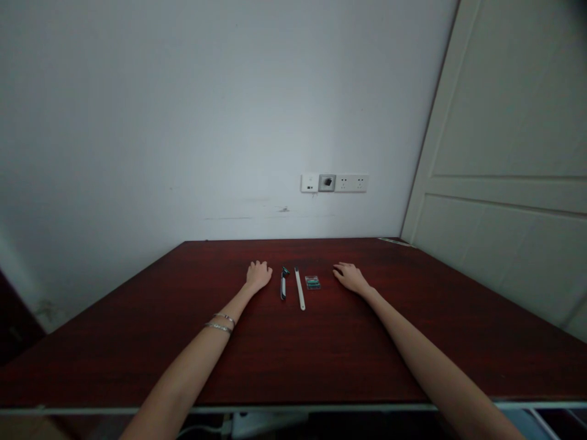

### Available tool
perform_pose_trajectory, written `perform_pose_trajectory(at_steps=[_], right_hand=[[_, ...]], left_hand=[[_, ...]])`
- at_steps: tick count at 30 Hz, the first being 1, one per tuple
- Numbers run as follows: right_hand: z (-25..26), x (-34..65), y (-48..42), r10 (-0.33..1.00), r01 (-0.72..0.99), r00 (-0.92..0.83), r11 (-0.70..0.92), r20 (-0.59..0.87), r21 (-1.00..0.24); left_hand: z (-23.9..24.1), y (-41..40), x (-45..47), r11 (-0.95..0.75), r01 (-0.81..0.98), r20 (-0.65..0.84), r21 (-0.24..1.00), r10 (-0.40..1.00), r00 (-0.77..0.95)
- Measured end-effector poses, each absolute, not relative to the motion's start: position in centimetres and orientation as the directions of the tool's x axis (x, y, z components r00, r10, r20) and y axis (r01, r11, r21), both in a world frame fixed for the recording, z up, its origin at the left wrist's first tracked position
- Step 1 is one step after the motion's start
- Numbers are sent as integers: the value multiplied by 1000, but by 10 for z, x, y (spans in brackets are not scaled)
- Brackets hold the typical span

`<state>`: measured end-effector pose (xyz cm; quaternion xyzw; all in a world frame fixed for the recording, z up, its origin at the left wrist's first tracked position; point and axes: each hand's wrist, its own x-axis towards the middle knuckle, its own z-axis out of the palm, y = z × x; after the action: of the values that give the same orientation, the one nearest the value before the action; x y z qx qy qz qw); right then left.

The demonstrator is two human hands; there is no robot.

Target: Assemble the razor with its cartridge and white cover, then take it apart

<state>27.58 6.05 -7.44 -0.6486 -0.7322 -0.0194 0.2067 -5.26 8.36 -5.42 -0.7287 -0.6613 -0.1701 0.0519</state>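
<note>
On the dark red table, my left hand [259,275] rests palm down with its fingers a little apart, holding nothing. Just to its right lies a razor [283,285] with a dark head and a black and silver handle. Beside the razor is a long slim white stick [299,289] with a dark far end and a small hole near the close end. A small clear case [313,282] with green parts inside lies right of the stick. My right hand [350,277] lies flat to the right of the case, fingers stretched out, touching none of these things.
The wooden table [275,360] reaches back to a white wall [247,122] with sockets [351,183] on it. A pale panelled door [504,153] stands along the right side. A white cable [202,429] shows below the table's front edge.
</note>
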Motion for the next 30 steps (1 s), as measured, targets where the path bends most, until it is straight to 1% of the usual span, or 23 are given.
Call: perform_pose_trajectory(at_steps=[3,7,10,12,13,15,16,18,19,22,25,30], right_hand=[[-75,277,61,942,956,-78,164,327,-242],[-75,277,61,942,954,-88,173,324,-244],[-76,277,62,942,954,-85,171,323,-248],[-76,277,62,943,955,-81,166,323,-246],[-76,277,62,943,956,-81,165,322,-244],[-75,277,62,944,958,-83,164,320,-237],[-75,277,62,944,958,-84,165,319,-233],[-74,276,61,944,960,-85,163,319,-227],[-74,276,61,944,961,-85,162,319,-225],[-74,276,61,943,962,-83,161,321,-223],[-75,276,62,943,961,-81,160,323,-224],[-76,277,62,944,960,-78,158,322,-231]], left_hand=[[-51,82,-53,-111,979,324,172,945,50],[-38,80,-56,-64,951,390,301,919,-62],[-22,75,-55,-62,922,353,381,932,-83],[-9,70,-51,-65,913,331,402,940,-79],[-3,66,-48,-87,921,355,379,933,-58],[7,57,-40,-130,938,347,323,938,10],[11,52,-35,-157,941,311,300,949,59],[14,44,-26,-175,949,180,261,975,131],[14,40,-21,-183,953,137,241,979,153],[8,33,-9,-162,971,75,174,986,151],[-1,31,-1,-155,975,20,160,988,154],[-7,29,3,-155,977,-3,143,988,157]])
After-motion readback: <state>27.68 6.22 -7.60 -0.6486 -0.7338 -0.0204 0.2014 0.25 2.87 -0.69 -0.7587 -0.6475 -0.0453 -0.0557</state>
